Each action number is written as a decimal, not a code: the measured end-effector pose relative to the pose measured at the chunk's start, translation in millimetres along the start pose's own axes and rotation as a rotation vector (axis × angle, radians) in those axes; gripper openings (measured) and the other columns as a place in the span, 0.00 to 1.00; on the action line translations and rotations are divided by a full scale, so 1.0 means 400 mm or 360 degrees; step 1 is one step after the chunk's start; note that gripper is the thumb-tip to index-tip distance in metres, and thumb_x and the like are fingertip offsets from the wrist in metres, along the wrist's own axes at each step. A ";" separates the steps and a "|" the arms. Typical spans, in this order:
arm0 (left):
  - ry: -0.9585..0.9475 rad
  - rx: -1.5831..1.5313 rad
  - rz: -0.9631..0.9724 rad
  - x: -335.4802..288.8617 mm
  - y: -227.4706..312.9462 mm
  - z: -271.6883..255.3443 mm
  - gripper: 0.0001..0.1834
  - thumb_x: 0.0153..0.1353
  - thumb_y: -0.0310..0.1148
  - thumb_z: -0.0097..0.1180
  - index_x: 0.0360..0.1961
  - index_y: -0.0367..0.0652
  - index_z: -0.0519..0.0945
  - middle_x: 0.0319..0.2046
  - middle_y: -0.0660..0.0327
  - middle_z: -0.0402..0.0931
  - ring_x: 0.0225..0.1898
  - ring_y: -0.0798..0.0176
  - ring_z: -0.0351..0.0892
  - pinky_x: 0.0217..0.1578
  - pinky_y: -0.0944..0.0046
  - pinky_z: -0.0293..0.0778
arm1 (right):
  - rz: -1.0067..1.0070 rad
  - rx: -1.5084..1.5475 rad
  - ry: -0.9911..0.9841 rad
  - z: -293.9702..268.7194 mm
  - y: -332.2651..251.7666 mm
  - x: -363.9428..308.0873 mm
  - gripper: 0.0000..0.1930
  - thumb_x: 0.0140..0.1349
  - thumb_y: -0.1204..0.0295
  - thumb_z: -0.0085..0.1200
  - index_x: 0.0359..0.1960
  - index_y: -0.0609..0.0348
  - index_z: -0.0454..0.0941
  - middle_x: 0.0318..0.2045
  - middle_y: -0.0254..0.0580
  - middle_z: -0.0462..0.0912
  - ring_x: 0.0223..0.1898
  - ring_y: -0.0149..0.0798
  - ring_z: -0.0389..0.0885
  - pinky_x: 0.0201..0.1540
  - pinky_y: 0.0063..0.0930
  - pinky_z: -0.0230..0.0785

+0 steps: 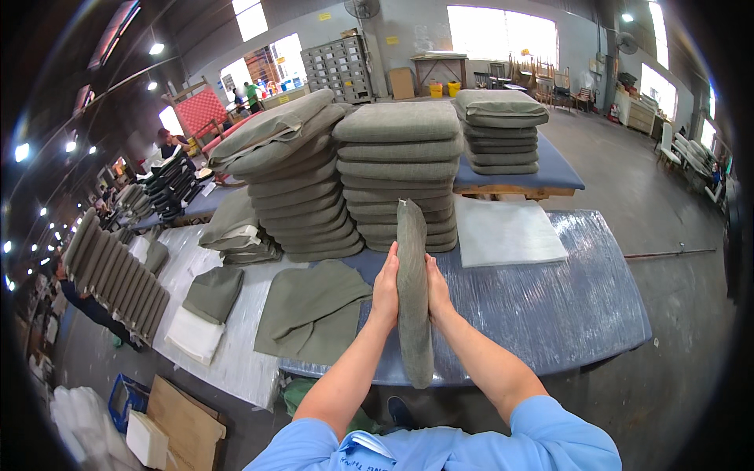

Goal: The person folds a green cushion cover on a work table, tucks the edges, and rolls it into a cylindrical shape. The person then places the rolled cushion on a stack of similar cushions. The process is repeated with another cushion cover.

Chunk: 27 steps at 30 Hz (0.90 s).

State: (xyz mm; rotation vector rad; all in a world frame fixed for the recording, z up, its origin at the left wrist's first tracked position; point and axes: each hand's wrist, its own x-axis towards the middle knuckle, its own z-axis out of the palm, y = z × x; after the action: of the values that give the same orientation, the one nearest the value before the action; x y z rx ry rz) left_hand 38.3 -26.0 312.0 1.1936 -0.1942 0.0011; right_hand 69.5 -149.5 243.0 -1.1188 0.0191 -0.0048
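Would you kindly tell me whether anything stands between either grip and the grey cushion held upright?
Nothing visible does: the left-hand grip and the right-hand grip rest against opposite sides of the upright cushion; the middle stack stands beyond it, not between.

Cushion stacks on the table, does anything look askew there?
Yes: the tall left stack looks askew. Its top cushions jut leftward past those beneath, while the middle stack looks straighter; the wide lens may exaggerate the lean.
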 end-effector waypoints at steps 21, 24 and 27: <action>-0.0064 0.0003 -0.0139 -0.058 -0.070 0.023 0.35 0.82 0.42 0.44 0.83 0.39 0.57 0.83 0.52 0.53 0.81 0.58 0.56 0.77 0.61 0.55 | 0.0154 0.0023 -0.0121 0.008 -0.181 -0.095 0.44 0.70 0.63 0.54 0.85 0.58 0.48 0.79 0.51 0.62 0.74 0.44 0.68 0.73 0.35 0.62; -0.0116 0.0199 -0.0059 -0.054 -0.094 0.002 0.36 0.81 0.39 0.47 0.84 0.41 0.54 0.82 0.54 0.55 0.78 0.60 0.60 0.75 0.61 0.59 | 0.0145 -0.0050 -0.0088 0.010 -0.163 -0.049 0.46 0.68 0.65 0.57 0.85 0.59 0.49 0.78 0.53 0.64 0.73 0.45 0.70 0.72 0.35 0.65; -0.0140 0.0470 0.0047 -0.061 -0.120 -0.004 0.36 0.79 0.34 0.48 0.84 0.40 0.54 0.84 0.54 0.50 0.83 0.60 0.50 0.78 0.61 0.52 | 0.0122 -0.0117 -0.0047 -0.007 -0.122 0.001 0.46 0.68 0.65 0.59 0.84 0.61 0.49 0.77 0.53 0.65 0.72 0.44 0.70 0.71 0.35 0.66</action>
State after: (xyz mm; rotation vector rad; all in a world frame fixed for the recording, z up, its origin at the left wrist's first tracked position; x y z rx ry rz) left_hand 19.7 -39.8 263.6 1.4865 -0.2961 0.0032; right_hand 70.0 -173.4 285.8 -1.1912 0.0359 0.0815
